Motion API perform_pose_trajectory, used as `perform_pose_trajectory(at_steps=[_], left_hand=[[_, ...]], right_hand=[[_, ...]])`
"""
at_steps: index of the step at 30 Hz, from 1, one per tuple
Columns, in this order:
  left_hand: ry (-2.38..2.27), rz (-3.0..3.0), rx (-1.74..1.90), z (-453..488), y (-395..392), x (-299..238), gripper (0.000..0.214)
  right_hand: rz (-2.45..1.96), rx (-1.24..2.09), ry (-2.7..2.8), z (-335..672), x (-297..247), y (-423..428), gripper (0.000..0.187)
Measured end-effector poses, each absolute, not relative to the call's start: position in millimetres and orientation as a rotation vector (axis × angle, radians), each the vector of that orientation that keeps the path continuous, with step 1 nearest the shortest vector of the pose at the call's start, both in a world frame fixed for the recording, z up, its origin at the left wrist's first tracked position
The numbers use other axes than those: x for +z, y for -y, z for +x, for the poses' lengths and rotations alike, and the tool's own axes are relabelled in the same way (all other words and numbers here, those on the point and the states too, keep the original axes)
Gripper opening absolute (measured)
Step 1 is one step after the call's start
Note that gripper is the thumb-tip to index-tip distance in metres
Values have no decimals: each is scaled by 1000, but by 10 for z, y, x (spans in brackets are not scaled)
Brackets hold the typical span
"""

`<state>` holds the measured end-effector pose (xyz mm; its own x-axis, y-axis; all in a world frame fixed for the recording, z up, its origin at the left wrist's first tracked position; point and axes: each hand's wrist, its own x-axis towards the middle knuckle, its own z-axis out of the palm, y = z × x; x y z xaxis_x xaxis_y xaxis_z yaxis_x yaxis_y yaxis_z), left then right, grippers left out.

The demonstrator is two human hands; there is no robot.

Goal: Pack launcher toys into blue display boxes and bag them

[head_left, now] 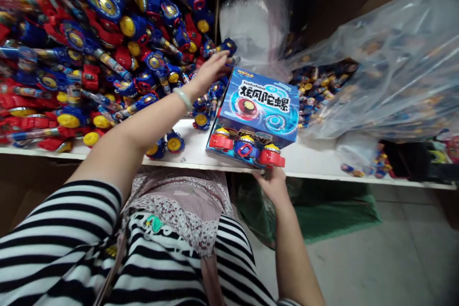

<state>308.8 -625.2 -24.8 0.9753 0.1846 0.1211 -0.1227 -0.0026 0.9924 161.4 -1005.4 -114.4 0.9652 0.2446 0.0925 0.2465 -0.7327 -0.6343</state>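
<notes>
A blue display box [263,98] with Chinese lettering and spinning-top pictures stands at a slant on the white table. Along its front sit a red spinning-top toy [221,140], a blue spinning-top toy [246,148] and another red spinning-top toy [271,156], each with a yellow tip. My right hand [274,181] is closed at the box's front right corner, against the underside of the right-hand red toy; its fingertips are partly hidden. Past the box's left side reaches my left hand [212,71], fingers stretched out beside a blue toy [227,47] at the pile's edge.
A large heap of red and blue spinning-top toys [75,57] covers the left side. Two loose blue toys [174,142] lie near the table's front edge [315,172]. At right, a clear plastic bag [390,57] covers more small toys. A green sack [322,215] lies below.
</notes>
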Motion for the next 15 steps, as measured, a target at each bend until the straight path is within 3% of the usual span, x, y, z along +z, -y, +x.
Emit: perform_pose_trajectory(at_steps=[6, 11, 15], left_hand=[[-73, 1134, -241, 3445, 6625, -414, 63], [-112, 1052, -229, 3479, 6663, -382, 56], [-39, 1045, -123, 3497, 6726, 6, 57]], right_hand=[[-2522, -160, 149, 1584, -1334, 9780, 61], [-2487, -227, 103, 1561, -1417, 9837, 56], [-2266, -343, -15, 1659, -1336, 9930, 50]])
